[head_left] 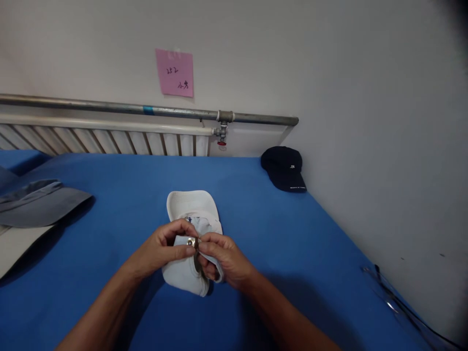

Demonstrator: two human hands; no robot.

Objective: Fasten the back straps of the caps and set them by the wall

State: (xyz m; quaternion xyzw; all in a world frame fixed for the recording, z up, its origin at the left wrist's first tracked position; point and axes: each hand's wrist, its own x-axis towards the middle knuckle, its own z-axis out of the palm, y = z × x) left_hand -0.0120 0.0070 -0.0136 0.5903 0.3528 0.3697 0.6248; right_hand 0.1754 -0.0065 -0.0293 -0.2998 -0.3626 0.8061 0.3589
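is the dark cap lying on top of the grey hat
No, the dark cap sits by the wall at right, while the grey hat lies far left.

Bare blue cover (241,180) leads rightward until the navy cap (281,168) blocks.

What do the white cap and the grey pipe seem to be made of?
White cap: matte cloth, probably cotton, since it folds softly; the round fitting on it shines like metal. Grey pipe: metal, likely steel, from its dull, mottled sheen.

Two hands (161,246), one white cap (193,202), one navy cap (281,165), one gray hat (47,204), one cream hat (18,243), one pink note (175,73).
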